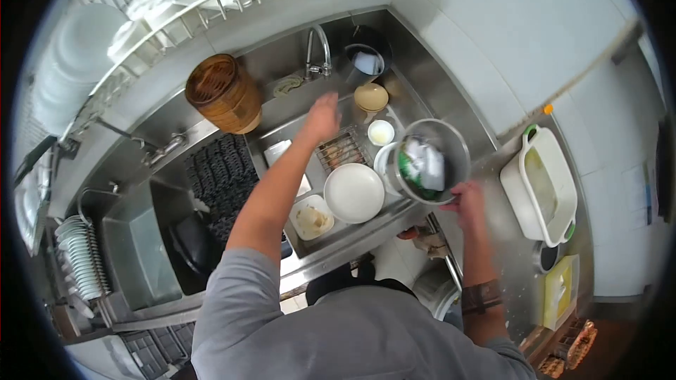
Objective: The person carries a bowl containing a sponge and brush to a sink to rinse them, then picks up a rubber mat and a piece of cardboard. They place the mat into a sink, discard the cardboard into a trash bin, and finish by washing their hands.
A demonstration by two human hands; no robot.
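My right hand [468, 204] grips the near rim of a round metal bowl [459, 146], fingers closed on its edge. Crumpled white and green wrapping [424, 165] lies inside the bowl. My left hand [322, 118] is stretched over the sink below the faucet [318, 53]; motion blur hides how its fingers are set. Beneath and around it are a wire rack [343, 149], a white round plate [354, 193], a square dish with food scraps [312, 218], a small white cup [381, 132] and yellowish bowls [371, 97].
Stacked bamboo steamers [224, 95] stand on the sink's back ledge. Black ridged mats [222, 176] lie in the left basin. A dish rack [211, 1] runs overhead. On the right counter sit a white tub [524, 183] and a yellow container [560, 292].
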